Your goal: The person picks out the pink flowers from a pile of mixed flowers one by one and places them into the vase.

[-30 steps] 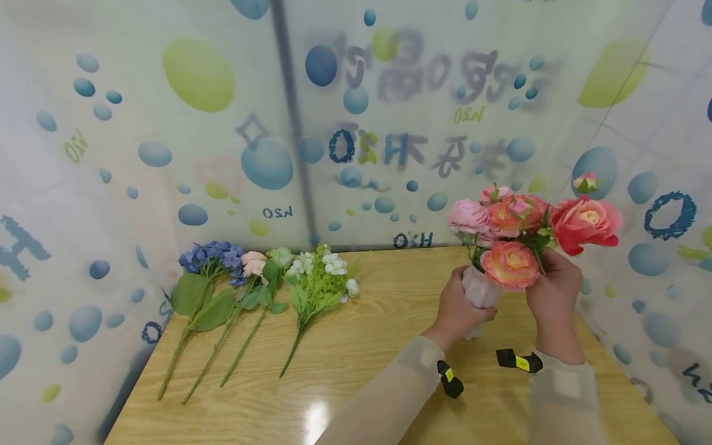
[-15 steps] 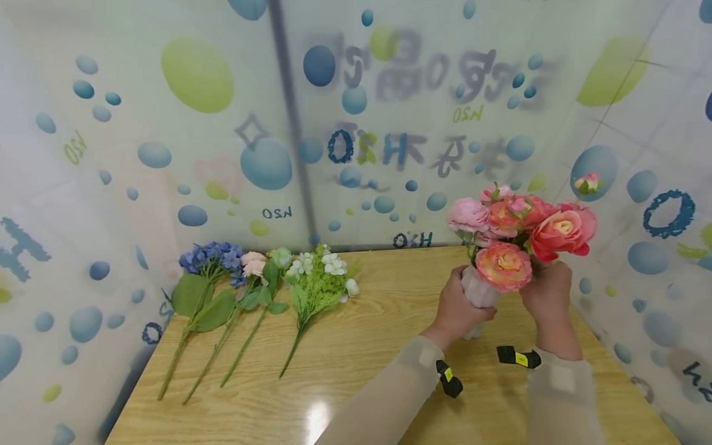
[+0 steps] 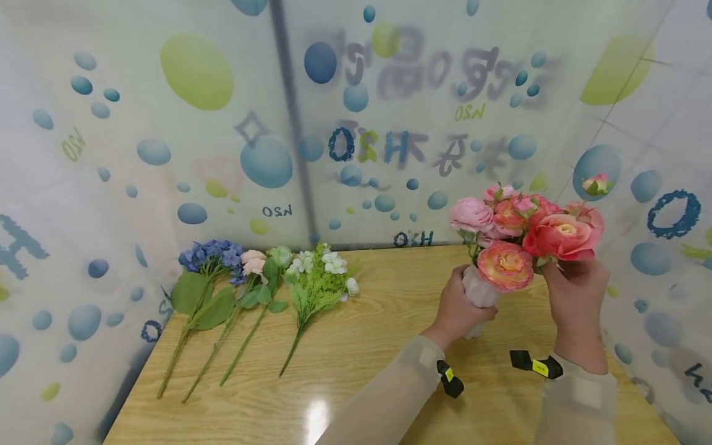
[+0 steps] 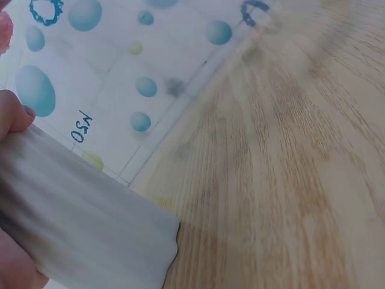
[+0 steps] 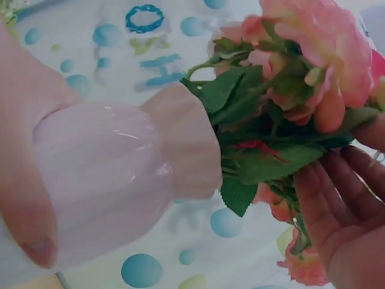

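My left hand (image 3: pixel 458 306) grips a pale pinkish-white vase (image 3: pixel 479 289) with a ruffled rim, at the right of the table. Pink and coral artificial flowers fill its mouth, among them an orange-pink bloom (image 3: pixel 505 266) at the front. Under a large coral rose (image 3: pixel 564 236), my right hand (image 3: pixel 581 296) touches the bloom's underside. Seen from the right wrist, its fingers (image 5: pixel 316 198) lie fairly straight against green leaves (image 5: pixel 271 162) below the blooms. The stems inside the vase are hidden. In the left wrist view, the vase (image 4: pixel 90 211) slants across the lower left.
On the table's left lie a blue hydrangea (image 3: pixel 211 256), a pale pink flower (image 3: pixel 253 262), a green-headed stem (image 3: pixel 280 256) and a white-flowered spray (image 3: pixel 334 264). A patterned curtain (image 3: pixel 378 204) stands behind the wooden table (image 3: pixel 384 346) and along both sides.
The large coral rose has shifted left, closer to the other blooms. My right hand first went left, then back right and now sits beneath the rose. The left hand keeps its hold on the vase.
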Tool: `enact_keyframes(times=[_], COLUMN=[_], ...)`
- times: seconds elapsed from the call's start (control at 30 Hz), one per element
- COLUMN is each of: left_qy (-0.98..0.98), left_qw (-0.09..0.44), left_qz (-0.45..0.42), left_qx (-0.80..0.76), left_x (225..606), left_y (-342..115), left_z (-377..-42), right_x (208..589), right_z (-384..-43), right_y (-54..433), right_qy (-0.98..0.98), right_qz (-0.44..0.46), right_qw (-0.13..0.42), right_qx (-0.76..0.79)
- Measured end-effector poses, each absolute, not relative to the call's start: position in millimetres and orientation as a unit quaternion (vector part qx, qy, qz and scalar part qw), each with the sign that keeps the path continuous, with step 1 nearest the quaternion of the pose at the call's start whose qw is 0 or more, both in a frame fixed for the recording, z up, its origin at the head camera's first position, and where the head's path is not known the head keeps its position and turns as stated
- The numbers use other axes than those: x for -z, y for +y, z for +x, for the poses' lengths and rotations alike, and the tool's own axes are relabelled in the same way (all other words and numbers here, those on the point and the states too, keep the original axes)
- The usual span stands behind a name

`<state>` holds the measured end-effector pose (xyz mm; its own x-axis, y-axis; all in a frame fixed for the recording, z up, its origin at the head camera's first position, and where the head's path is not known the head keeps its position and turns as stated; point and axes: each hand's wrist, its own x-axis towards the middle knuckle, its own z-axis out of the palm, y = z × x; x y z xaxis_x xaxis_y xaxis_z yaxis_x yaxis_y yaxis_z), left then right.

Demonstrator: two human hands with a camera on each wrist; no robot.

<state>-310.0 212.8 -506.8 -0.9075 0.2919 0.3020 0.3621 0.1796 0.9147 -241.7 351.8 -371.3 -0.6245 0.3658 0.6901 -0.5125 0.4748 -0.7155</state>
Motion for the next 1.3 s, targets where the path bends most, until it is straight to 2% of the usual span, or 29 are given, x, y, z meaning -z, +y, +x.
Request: enact_keyframes(times=[0.2,0.3,0.47,0.7,1.03,1.3], left_qy=[-0.775,-0.778,-0.778,-0.773,-0.771,-0.768], left_qw=[0.017,0.013,0.025,0.021,0.015,0.022], left_qz=[-0.208,-0.208,-0.215,-0.223,-0.206,-0.223], left_qx=[0.597,0.593,0.590,0.593,0.602,0.600], left_x=[504,503,502,503,508,510], left_y=[215,215,212,211,208,211], left_z=[-309,-308,-307,-309,-308,-310], right_x=[373,377,387,398,400,403], right_z=[-248,-250,-258,-266,-264,-267], right_y=[344,341,341,347,344,352], right_qy=[-0.733,-0.745,-0.782,-0.796,-0.797,-0.795], right_qz=[0.035,0.029,0.047,0.021,0.024,0.013], right_qw=[0.483,0.493,0.467,0.456,0.416,0.425], right_qx=[-0.477,-0.449,-0.410,-0.398,-0.436,-0.433])
